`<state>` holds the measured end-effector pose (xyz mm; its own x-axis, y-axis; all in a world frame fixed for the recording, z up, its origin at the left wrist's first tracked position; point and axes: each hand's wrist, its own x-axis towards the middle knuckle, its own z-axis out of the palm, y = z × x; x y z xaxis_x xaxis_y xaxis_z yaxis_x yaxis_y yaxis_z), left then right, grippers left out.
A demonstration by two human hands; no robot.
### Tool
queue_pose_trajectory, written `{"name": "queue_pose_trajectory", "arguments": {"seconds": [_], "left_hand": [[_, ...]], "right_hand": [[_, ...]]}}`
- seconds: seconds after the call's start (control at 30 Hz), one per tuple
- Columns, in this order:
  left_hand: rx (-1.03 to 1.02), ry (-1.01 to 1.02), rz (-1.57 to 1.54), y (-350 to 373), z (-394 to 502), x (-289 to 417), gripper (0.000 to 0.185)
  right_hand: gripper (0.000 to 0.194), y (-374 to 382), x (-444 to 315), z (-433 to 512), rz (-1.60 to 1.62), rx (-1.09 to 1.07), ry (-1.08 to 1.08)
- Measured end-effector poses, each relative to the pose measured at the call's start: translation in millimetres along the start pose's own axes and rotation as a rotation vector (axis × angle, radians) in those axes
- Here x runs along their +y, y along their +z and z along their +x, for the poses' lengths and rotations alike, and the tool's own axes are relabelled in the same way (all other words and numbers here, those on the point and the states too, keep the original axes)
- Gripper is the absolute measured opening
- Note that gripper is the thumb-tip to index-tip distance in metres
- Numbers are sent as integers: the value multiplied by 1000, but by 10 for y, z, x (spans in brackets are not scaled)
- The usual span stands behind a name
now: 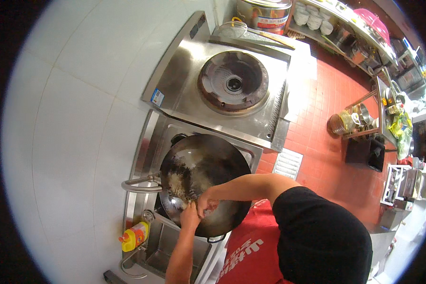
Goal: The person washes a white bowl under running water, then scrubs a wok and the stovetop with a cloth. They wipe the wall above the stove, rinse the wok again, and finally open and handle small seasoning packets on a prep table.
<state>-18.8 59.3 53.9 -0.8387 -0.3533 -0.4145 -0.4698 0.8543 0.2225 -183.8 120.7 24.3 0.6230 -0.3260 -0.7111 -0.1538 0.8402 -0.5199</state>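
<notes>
A large dark wok point(227, 156) with a sooty, patchy surface lies across a stainless steel sink unit point(257, 156) before me. One loop handle point(216, 239) shows at its near lower rim. My left hand point(190, 215) reaches in from the bottom over the wok, its fingers drawn together. Right beside it, my right hand point(206, 202) is bent down at the wrist, with its fingers curled close to the wok's surface. A reddish patch shows under the right hand. What, if anything, lies in either hand is hidden.
A curved faucet point(142, 186) reaches over the wok's rim. A yellow detergent bottle point(135, 237) stands beside a sink basin point(167, 248). Above the wok is a steel stove with a round burner point(233, 83). A wire strainer point(232, 30) lies behind it.
</notes>
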Motion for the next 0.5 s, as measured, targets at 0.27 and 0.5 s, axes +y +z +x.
{"name": "queue_pose_trajectory", "arguments": {"seconds": [0.27, 0.5], "left_hand": [[-302, -342, -164, 359, 345, -97, 29], [-681, -867, -1431, 410, 179, -109, 13]], "right_hand": [[23, 31, 164, 409, -799, 755, -243], [18, 82, 23, 88, -1148, 673, -300]]}}
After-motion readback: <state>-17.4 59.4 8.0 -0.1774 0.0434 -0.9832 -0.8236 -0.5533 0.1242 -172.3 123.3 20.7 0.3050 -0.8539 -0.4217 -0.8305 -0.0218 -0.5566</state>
